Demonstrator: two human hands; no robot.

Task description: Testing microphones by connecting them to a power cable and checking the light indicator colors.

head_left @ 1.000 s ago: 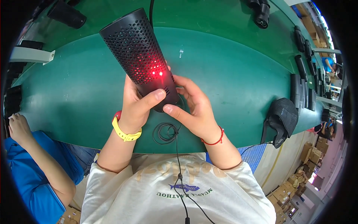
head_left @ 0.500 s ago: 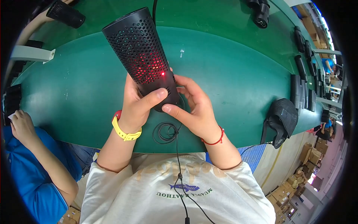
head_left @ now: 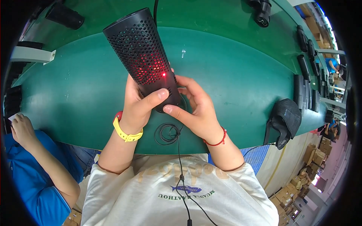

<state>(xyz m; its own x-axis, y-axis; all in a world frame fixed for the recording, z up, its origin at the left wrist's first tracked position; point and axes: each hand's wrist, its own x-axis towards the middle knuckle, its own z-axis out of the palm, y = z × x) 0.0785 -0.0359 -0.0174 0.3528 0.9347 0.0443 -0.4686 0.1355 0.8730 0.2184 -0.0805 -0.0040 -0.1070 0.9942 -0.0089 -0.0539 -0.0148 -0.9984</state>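
A black cylinder point(head_left: 141, 45) with a honeycomb of holes is tilted up and to the left above the green table. Red light glows through its lower holes, and a small red lamp shines beside them. My left hand point(head_left: 141, 100) is wrapped round its lower part, thumb pressed on the smooth front near some small slots. At the base, my right hand point(head_left: 194, 109) grips from the right, with its thumb at the bottom edge and its fingers partly hidden behind. A thin black cable point(head_left: 167, 135) lies coiled below the base and runs down over my shirt.
The green table point(head_left: 233, 75) curves round me. A black mesh cap point(head_left: 284, 122) lies at its right edge, near several black cylinders point(head_left: 298, 92). Another black perforated cylinder point(head_left: 65, 16) lies far left. Near left, a co-worker's hand point(head_left: 23, 130) holds something white.
A co-worker's hand at the far left has let go of the other black cylinder and left the view. My hands and the glowing cylinder have hardly moved.
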